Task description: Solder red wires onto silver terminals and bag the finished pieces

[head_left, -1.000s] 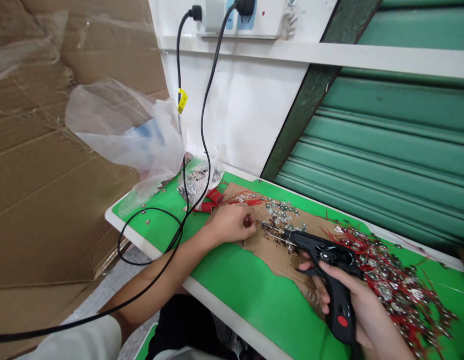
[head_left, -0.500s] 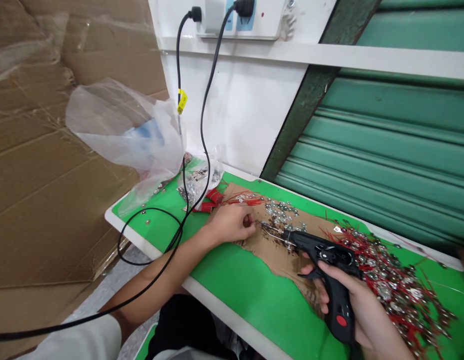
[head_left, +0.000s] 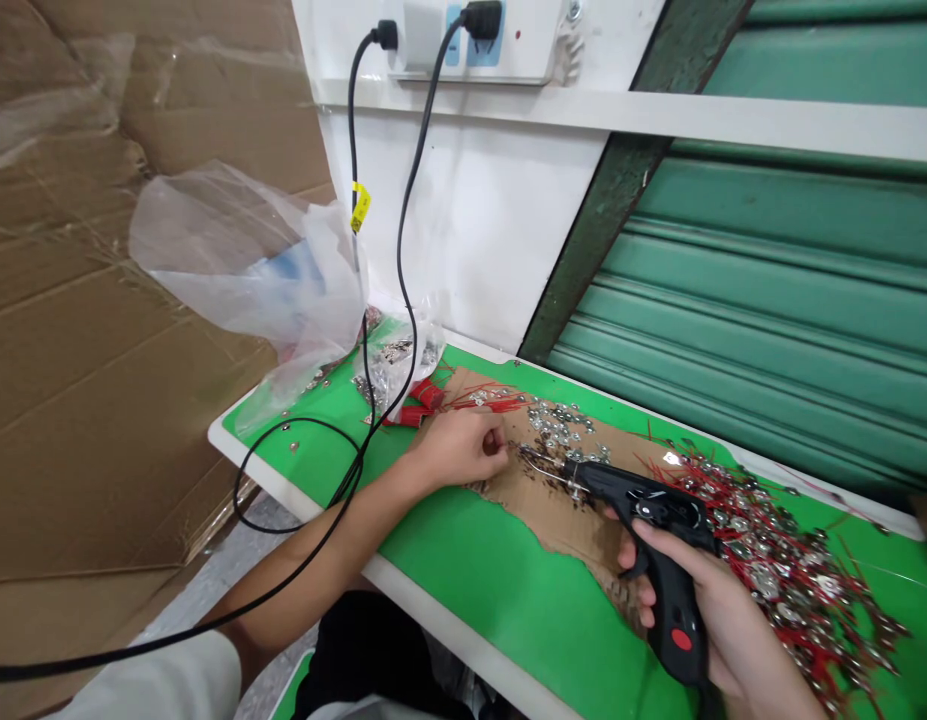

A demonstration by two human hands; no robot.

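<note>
My right hand (head_left: 680, 575) is wrapped around the handle of a black soldering gun (head_left: 673, 590) with a red button low on its grip. One finger lies at its trigger. The metal tip (head_left: 542, 462) points left, close to the fingertips of my left hand (head_left: 467, 447). That hand is closed in a pinch over a brown cardboard sheet (head_left: 523, 500); whatever sits between its fingers is too small to make out. Small silvery metal discs (head_left: 560, 422) lie on the cardboard behind the tip, and dark burn marks spread beneath it.
Red wires with metal discs (head_left: 778, 560) form a heap at the right of the green table (head_left: 463, 570). Bundled red wires (head_left: 418, 410) and a plastic bag of small parts (head_left: 399, 360) lie to the left. Black cables (head_left: 407, 270) hang from the power strip (head_left: 474, 45), crossing before my left arm.
The trigger finger of my right hand has drawn back toward the handle, with the trigger pulled in. My left hand and the soldering tip stay almost in place; the view shifts slightly.
</note>
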